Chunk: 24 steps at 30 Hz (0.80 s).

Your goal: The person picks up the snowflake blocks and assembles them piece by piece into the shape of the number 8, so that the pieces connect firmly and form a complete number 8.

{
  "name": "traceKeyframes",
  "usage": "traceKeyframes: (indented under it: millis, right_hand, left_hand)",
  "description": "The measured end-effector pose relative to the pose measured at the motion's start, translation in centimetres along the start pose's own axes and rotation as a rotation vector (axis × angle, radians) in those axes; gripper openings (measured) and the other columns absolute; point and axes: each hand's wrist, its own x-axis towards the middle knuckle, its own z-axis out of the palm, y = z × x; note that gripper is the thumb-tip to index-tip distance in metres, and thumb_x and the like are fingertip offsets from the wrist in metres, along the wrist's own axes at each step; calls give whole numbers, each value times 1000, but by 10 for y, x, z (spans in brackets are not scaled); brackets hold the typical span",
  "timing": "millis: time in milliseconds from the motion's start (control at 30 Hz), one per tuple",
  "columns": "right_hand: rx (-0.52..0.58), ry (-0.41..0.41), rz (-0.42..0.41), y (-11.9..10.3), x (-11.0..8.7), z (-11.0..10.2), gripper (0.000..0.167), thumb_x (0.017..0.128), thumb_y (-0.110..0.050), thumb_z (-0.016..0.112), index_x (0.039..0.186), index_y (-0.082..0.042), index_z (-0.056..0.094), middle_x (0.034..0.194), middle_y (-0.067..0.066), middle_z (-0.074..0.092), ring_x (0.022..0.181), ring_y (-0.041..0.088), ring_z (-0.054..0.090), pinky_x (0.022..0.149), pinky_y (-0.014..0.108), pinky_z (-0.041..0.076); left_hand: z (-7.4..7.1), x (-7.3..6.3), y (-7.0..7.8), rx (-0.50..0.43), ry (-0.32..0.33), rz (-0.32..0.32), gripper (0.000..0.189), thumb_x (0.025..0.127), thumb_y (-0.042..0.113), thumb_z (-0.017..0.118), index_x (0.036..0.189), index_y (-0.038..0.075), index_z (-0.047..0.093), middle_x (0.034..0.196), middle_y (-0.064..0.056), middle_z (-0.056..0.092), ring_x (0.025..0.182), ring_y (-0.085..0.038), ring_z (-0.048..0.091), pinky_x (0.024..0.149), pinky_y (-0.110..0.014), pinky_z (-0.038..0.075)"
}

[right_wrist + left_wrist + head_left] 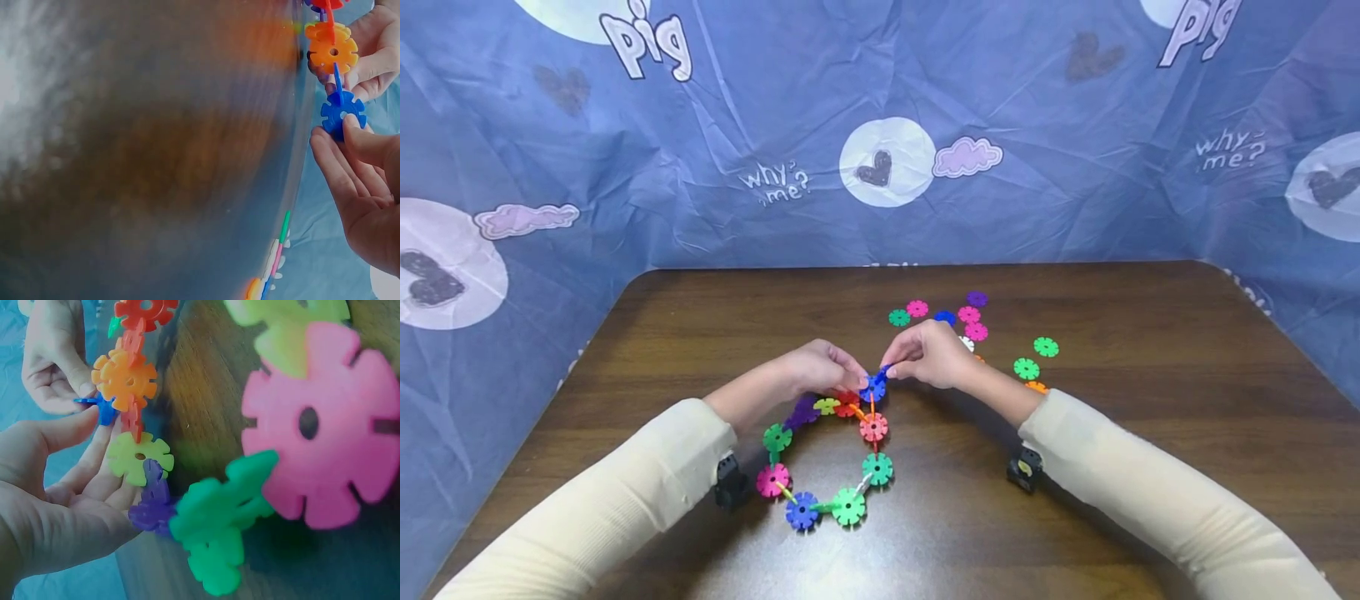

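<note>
A ring of notched plastic flower discs in many colours lies on the table, with a pink disc (773,481) and a green disc (848,507) on its near side. At its far end my left hand (822,367) pinches a blue disc (874,388) joined to an orange disc (334,50). Between thumb and fingers, my right hand (934,355) holds a second blue disc (343,117). The two blue discs meet at their edges, about at right angles; how deep the slots sit is too small to tell. Purple discs (152,509) hang close to the left palm.
Loose discs lie beyond and right of my right hand, among them a pink disc (917,308), a purple disc (977,298) and a green disc (1046,347). The brown table (1112,467) ends at a blue printed cloth (790,100) behind.
</note>
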Motion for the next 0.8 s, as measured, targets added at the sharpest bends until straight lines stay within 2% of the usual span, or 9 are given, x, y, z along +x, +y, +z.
traceKeyframes:
  millis: [233, 367, 500, 567, 700, 800]
  right_hand:
    - [35, -12, 5, -1, -4, -2, 8, 79, -8, 77, 86, -5, 75, 84, 10, 76, 79, 14, 73, 68, 21, 56]
    - [101, -28, 1, 3, -6, -4, 14, 79, -4, 77, 92, -1, 74, 90, 14, 75, 85, 20, 74, 75, 24, 58]
    - [134, -24, -13, 10, -14, -18, 21, 78, 0, 76, 98, 5, 71, 98, 20, 74, 91, 27, 73, 78, 29, 59]
    - [100, 3, 3, 15, -20, -28, 22, 78, -1, 76, 99, 4, 71, 100, 19, 74, 91, 27, 73, 77, 29, 59]
    - [-37, 76, 58, 27, -34, -51, 24, 76, -4, 79, 99, 0, 72, 98, 17, 74, 88, 26, 73, 73, 30, 59]
    - [-128, 91, 100, 36, -45, -65, 25, 76, -4, 79, 100, 0, 72, 99, 17, 74, 86, 26, 73, 72, 31, 59]
  left_hand:
    - [2, 2, 2, 8, 37, 56, 24, 88, 9, 68, 109, -3, 69, 61, 13, 64, 63, -2, 56, 63, -18, 46]
    - [4, 4, 3, 4, 32, 62, 24, 88, 7, 68, 108, -5, 69, 62, 11, 66, 63, -2, 60, 62, -18, 48]
    - [5, 5, 3, -5, 23, 63, 25, 88, 6, 67, 110, -6, 68, 64, 9, 66, 63, -3, 62, 63, -18, 49]
    - [5, 5, 3, 0, 21, 62, 25, 88, 6, 67, 110, -6, 67, 63, 10, 65, 63, -3, 61, 63, -18, 49]
    - [5, 4, 2, 6, 17, 56, 25, 89, 7, 66, 110, -6, 67, 61, 12, 63, 63, -3, 59, 62, -17, 48]
    - [5, 4, 3, 2, 8, 47, 25, 89, 7, 65, 111, -6, 67, 62, 12, 63, 63, -2, 59, 62, -17, 47]
